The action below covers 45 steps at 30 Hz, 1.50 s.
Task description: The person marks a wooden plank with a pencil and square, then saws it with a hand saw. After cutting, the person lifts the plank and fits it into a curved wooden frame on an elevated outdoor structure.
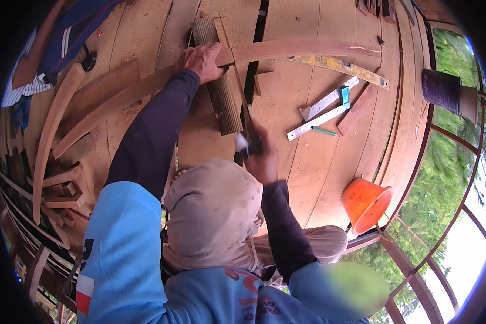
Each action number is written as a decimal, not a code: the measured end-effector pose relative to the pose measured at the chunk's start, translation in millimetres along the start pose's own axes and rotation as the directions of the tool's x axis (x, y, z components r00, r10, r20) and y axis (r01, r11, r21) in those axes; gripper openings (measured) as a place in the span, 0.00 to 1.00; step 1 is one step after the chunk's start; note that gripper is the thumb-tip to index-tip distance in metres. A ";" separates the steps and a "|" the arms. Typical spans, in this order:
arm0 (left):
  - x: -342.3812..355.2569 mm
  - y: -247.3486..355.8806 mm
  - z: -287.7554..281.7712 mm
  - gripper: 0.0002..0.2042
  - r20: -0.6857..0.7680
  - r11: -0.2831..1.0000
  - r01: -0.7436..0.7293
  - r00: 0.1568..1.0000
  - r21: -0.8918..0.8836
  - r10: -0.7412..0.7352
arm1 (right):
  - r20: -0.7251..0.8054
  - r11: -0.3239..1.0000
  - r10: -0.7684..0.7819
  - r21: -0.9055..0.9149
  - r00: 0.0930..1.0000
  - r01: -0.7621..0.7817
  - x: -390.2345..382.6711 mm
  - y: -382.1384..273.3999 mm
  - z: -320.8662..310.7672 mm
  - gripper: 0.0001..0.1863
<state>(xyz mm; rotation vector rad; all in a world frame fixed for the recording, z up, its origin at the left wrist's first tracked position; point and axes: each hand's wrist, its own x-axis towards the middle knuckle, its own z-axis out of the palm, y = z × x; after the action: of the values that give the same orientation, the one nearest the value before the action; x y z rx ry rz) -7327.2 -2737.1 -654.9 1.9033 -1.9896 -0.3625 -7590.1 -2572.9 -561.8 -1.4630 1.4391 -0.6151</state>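
Observation:
My left hand (202, 60) is closed over a long curved wooden plank (302, 49), pressing it against a ribbed wooden block (225, 102) that lies beneath it. The plank runs from the lower left up past the block to the right. In my right hand (263, 159) is the handle of a handsaw (247, 116), partly blurred. Its thin blade, seen nearly edge-on, points away from me and crosses the plank just right of my left hand. The fingers around the handle are partly hidden.
On the plank floor to the right lie a yellow spirit level (343, 67), a metal square (318, 121), a green pencil (325, 131) and a wood strip (360, 108). An orange bucket (362, 202) is tipped near the edge. More curved timber (54, 129) and another person (65, 40) are at left.

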 end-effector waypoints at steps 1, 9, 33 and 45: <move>-7.2 -1.3 -7.5 0.25 0.034 0.999 0.032 0.999 0.012 -0.032 | 0.039 0.997 0.042 -0.060 0.998 -0.040 -49.5 0.6 -20.0 0.30; 4.4 26.7 -13.1 0.23 0.108 0.997 0.059 0.992 0.053 -0.065 | -0.034 0.996 -0.084 -0.026 0.996 0.083 33.5 13.8 -6.3 0.29; -3.7 7.0 -29.4 0.25 0.195 0.987 0.129 0.970 0.092 -0.145 | 0.000 0.997 0.071 -0.027 0.997 -0.071 -119.3 11.2 -34.5 0.28; -2.1 8.5 -19.3 0.25 0.153 0.992 0.044 0.986 0.120 -0.062 | -0.018 0.999 0.044 0.010 0.999 -0.044 2.7 -3.5 -1.9 0.25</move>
<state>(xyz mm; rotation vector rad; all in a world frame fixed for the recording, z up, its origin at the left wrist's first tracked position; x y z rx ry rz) -7326.6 -2733.3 -634.0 2.0601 -2.1042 -0.4312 -7589.6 -2576.5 -558.7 -1.4178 1.4771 -0.6090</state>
